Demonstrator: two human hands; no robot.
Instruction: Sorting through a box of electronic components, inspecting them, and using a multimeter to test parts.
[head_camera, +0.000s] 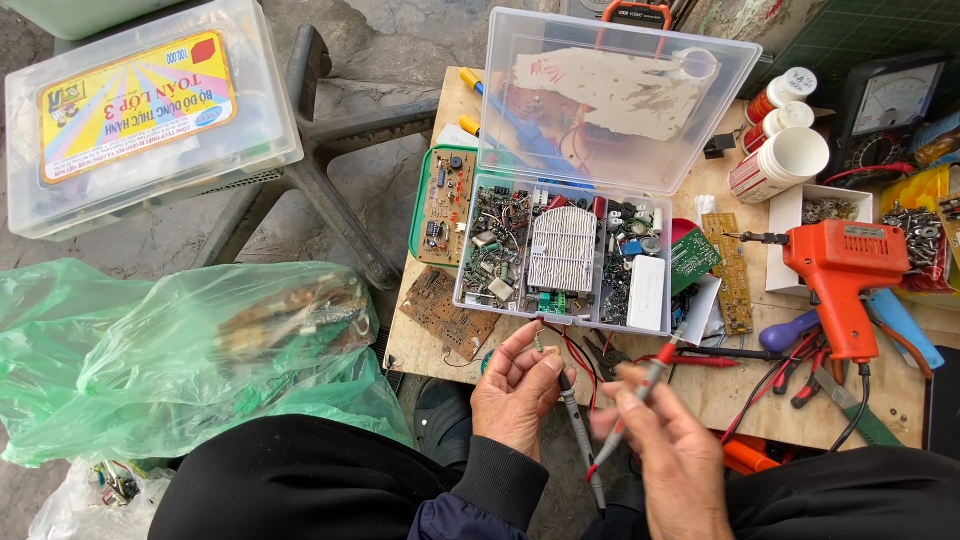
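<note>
The red probe (640, 400) runs on a slant, its long axis rising from lower left to upper right, with the metal tip aimed up toward the clear parts box (565, 250) at the near edge of the wooden tabletop (720, 390). The black probe (578, 425) lies nearly upright, its tip at the left hand's fingertips and its handle trailing down between the two wrists.

The left hand (515, 390) is half curled, thumb and forefinger pinching a tiny component (541, 345), too small to identify. The right hand (672, 450) is blurred; its fingers close around the red probe's shaft.

Both probes sit just off the tabletop's near edge, between the hands. An orange soldering gun (845, 275) lies toward the tabletop's right edge.
</note>
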